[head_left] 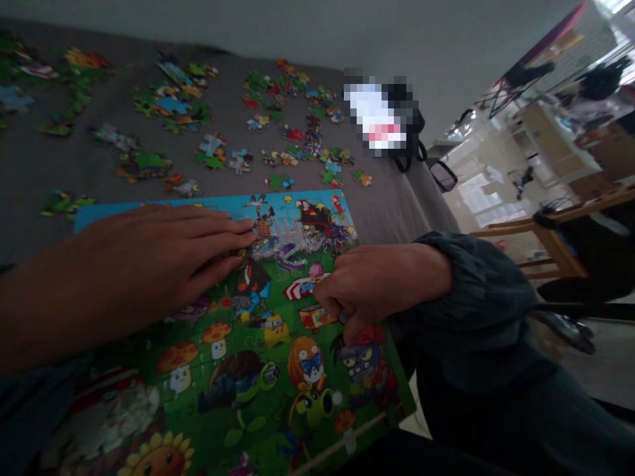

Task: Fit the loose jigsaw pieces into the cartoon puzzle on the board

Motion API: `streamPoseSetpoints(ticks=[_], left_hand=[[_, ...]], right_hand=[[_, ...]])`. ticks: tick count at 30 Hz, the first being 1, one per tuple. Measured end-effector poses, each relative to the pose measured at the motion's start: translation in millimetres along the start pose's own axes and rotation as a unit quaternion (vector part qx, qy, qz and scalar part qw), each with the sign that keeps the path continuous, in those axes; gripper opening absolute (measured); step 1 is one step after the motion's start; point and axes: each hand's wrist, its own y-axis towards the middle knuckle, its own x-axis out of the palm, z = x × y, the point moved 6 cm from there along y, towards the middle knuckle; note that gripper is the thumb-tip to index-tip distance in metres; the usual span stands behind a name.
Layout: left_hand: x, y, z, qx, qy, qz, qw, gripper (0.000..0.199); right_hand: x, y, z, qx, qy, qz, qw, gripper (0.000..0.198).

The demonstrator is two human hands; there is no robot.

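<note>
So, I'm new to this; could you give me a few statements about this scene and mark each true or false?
1. The left hand lies over the puzzle, fingers stretched out. True.
2. Loose pieces lie on the grey cloth beyond it. True.
3. The right hand is among those pieces. False: it is over the puzzle's right side.
4. The sunflower is printed along the blue far edge. False: it is near the bottom of the view.
</note>
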Motion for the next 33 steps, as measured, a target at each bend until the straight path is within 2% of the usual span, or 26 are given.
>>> streamPoseSetpoints(ticks=[5,9,15,19,25,33], left_hand=[[0,0,0,0.003,-0.008,-0.004,1.000,0.055],[1,0,-2,-0.010,0.001,-0.002,1.000,0.054],[2,0,-3,-0.005,-0.006,-0.006,1.000,0.067],[0,1,-3,-0.008,-0.034,0.007,0.999,0.061],[-1,-2,2,0.032,-0.034,0.032,0.998,0.056],[-6,2,6,0.039,-0.021,0.028,0.999,0.070]], right_hand=[[2,1,1,-0.012,0.017,-0.030,0.999,0.029],[1,1,1,-0.006,-0.001,-0.012,1.000,0.023],[1,0,0,-0.004,-0.019,-0.012,1.000,0.025],[2,0,0,-0.009,-0.011,-0.010,1.000,0.025],[-2,1,0,-0.015,0.032,0.032,0.999,0.027],[-8,0,2,-0.052,0.171,0.118,0.977,0.038]])
